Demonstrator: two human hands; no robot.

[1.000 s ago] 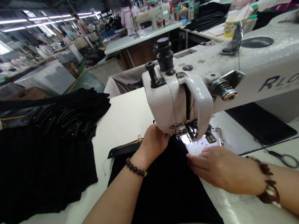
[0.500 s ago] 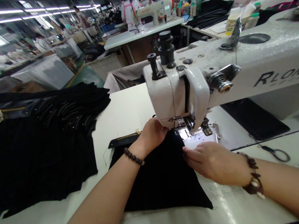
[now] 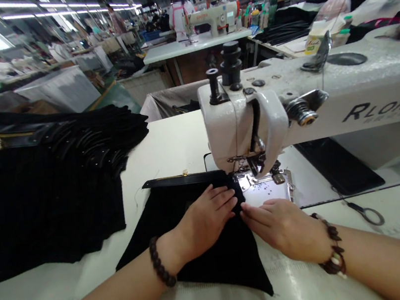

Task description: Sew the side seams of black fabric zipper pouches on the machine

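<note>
A black fabric piece (image 3: 217, 267) with a zipper strip (image 3: 174, 180) along its far edge lies on the sewing table, its right side running under the needle area of the white sewing machine (image 3: 221, 127). My left hand (image 3: 205, 219) rests flat on top of the cloth, fingers stretched toward the needle. At the cloth's right edge, my right hand (image 3: 285, 230) pinches it between thumb and fingers, just in front of the metal needle plate (image 3: 266, 191). The fingertips of both hands are close together.
A thick stack of black zippered pieces (image 3: 41, 194) stands at the left of the table. Small scissors (image 3: 365, 210) lie to the right, near a dark flat panel (image 3: 341, 164) under the machine arm. Behind are another sewing machine (image 3: 211, 20) and a person (image 3: 180, 17).
My left hand has moved back from beside the machine head and now lies flat on the cloth. The fabric's near part has shifted a little left. My right hand stays at the edge.
</note>
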